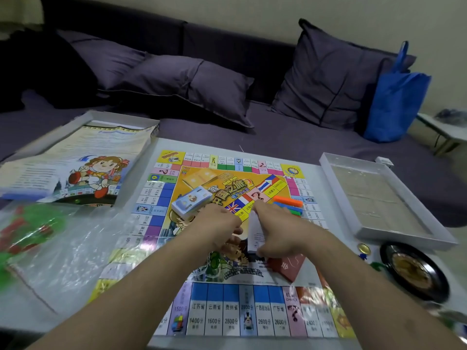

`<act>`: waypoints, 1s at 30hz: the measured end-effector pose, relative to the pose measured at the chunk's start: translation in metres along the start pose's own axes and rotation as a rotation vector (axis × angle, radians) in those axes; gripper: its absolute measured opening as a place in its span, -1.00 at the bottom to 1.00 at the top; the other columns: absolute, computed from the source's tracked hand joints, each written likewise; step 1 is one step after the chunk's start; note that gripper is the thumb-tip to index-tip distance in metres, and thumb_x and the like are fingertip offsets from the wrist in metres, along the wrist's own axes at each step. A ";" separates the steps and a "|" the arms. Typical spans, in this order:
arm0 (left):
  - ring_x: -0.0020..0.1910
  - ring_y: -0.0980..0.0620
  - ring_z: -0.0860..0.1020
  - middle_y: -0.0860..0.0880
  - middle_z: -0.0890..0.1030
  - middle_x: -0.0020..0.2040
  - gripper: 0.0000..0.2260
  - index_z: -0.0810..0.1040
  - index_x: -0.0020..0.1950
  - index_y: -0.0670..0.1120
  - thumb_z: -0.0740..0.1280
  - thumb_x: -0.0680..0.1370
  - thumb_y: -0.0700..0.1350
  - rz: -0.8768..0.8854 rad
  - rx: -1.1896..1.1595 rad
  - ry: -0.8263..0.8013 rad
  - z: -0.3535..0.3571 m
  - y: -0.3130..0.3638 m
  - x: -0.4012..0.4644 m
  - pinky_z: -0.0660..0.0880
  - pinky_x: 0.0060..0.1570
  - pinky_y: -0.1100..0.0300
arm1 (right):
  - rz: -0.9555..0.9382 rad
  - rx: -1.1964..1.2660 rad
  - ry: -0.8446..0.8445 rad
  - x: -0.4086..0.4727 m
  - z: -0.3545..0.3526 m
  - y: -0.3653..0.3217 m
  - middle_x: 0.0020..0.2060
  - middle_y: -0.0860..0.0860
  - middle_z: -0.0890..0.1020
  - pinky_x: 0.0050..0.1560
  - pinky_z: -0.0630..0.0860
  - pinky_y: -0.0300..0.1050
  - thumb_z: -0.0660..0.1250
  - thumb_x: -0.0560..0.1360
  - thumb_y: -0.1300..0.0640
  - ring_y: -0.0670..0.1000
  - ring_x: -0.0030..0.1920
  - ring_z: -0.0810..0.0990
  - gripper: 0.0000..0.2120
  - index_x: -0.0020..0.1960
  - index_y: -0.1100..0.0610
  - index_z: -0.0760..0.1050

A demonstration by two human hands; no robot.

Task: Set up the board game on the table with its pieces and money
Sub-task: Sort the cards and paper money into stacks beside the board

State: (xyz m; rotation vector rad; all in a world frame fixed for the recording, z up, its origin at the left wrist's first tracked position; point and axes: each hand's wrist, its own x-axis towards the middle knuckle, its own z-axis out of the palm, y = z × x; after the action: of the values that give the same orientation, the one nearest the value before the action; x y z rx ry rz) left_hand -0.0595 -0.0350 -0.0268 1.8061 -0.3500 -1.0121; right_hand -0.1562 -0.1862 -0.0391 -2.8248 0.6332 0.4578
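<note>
Board (252, 314): printed card, glossy, glare on my near edge. Bag (63, 251) to my left: thin clear plastic film, crinkled, shiny. Box tray (389, 200) to my right: white card walls, matt. Card stack (192, 202): smooth coated paper. Roulette wheel (414, 271): glossy black plastic. Sofa cushions (328, 79): matt woven cloth. Blue bag (396, 97): matt fabric.

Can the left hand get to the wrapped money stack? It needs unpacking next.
Probably yes: the left hand lies right beside the money stack on the board, with nothing between them.
</note>
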 end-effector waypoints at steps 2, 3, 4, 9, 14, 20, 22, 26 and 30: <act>-0.08 -0.14 0.68 -0.17 0.68 0.02 -0.87 0.59 0.16 -0.24 0.30 0.66 -0.24 0.003 0.010 0.005 0.001 -0.001 0.002 0.67 0.02 -0.14 | -0.015 0.042 0.011 0.000 -0.001 -0.001 0.14 -0.05 0.42 0.14 0.61 0.13 0.62 0.36 -0.04 0.09 0.23 0.42 -0.28 0.29 -0.07 0.20; -0.06 -0.14 0.69 -0.18 0.69 0.03 -0.88 0.59 0.12 -0.24 0.31 0.64 -0.24 0.003 0.010 0.007 0.002 -0.001 0.004 0.67 0.03 -0.13 | -0.028 0.085 0.024 0.000 -0.002 -0.001 0.13 -0.04 0.43 0.10 0.63 0.12 0.62 0.37 -0.05 0.09 0.22 0.45 -0.29 0.28 -0.07 0.20; -0.06 -0.14 0.70 -0.18 0.69 0.03 -0.90 0.59 0.08 -0.25 0.33 0.63 -0.23 0.006 0.007 0.001 0.002 -0.001 0.005 0.67 0.01 -0.09 | -0.035 0.151 0.027 -0.002 -0.005 -0.002 0.11 -0.03 0.44 0.04 0.66 0.08 0.62 0.38 -0.05 0.08 0.18 0.50 -0.31 0.27 -0.06 0.21; -0.25 -0.09 0.63 -0.20 0.64 -0.10 -0.64 0.60 0.19 -0.30 0.42 0.59 -0.02 -0.044 -0.358 -0.201 0.000 -0.005 0.006 0.62 -0.17 0.07 | -0.227 0.553 0.029 -0.017 -0.024 -0.015 -0.08 0.00 0.58 -0.25 0.54 -0.23 0.52 0.46 0.22 -0.15 -0.17 0.60 -0.45 0.26 0.05 0.24; -0.31 -0.01 0.67 -0.10 0.70 -0.23 -0.83 0.64 0.05 -0.14 0.24 0.64 -0.17 -0.058 -0.482 -0.275 0.006 -0.004 -0.003 0.57 -0.37 0.14 | -0.314 0.555 0.026 -0.023 -0.021 -0.034 0.23 0.02 0.45 0.07 0.67 0.00 0.56 0.40 0.16 0.03 0.20 0.56 -0.30 0.40 -0.06 0.26; -0.23 -0.10 0.66 -0.17 0.63 -0.11 -0.93 0.55 0.06 -0.18 0.29 0.63 -0.23 -0.010 -0.680 -0.074 0.002 -0.004 0.007 0.64 -0.24 0.07 | -0.226 0.648 0.285 -0.034 -0.011 -0.045 0.31 -0.10 0.31 -0.07 0.49 -0.41 0.54 0.49 -0.06 -0.24 0.17 0.45 -0.36 0.41 -0.04 0.24; -0.15 -0.10 0.70 -0.17 0.68 -0.02 -0.89 0.58 0.08 -0.17 0.30 0.66 -0.15 0.019 -0.720 -0.069 0.000 -0.001 0.006 0.66 -0.21 0.04 | -0.172 0.649 0.365 -0.031 -0.004 -0.048 0.15 -0.09 0.40 -0.08 0.56 -0.25 0.52 0.49 -0.13 -0.17 0.09 0.49 -0.53 0.16 -0.06 0.28; 0.00 -0.15 0.72 -0.18 0.73 -0.06 -0.75 0.63 0.17 -0.12 0.28 0.70 0.03 0.027 -0.769 -0.112 0.004 0.001 0.003 0.65 0.00 -0.06 | -0.129 0.727 0.358 -0.029 0.002 -0.054 0.03 -0.10 0.51 -0.10 0.58 -0.08 0.50 0.50 -0.05 -0.02 0.04 0.56 -0.67 0.04 -0.01 0.36; 0.05 -0.15 0.72 -0.23 0.69 0.01 -0.69 0.64 0.13 -0.14 0.22 0.72 0.06 0.062 -0.705 -0.184 0.006 -0.002 0.005 0.65 0.12 -0.06 | -0.124 0.771 0.420 -0.029 0.002 -0.054 -0.02 -0.20 0.53 -0.13 0.45 -0.31 0.48 0.54 0.04 -0.19 -0.04 0.54 -0.78 0.01 -0.02 0.44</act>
State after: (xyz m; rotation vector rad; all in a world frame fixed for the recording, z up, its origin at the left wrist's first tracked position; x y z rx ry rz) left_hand -0.0614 -0.0407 -0.0319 1.0675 -0.1289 -1.0880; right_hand -0.1579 -0.1272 -0.0232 -2.1853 0.5416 -0.3534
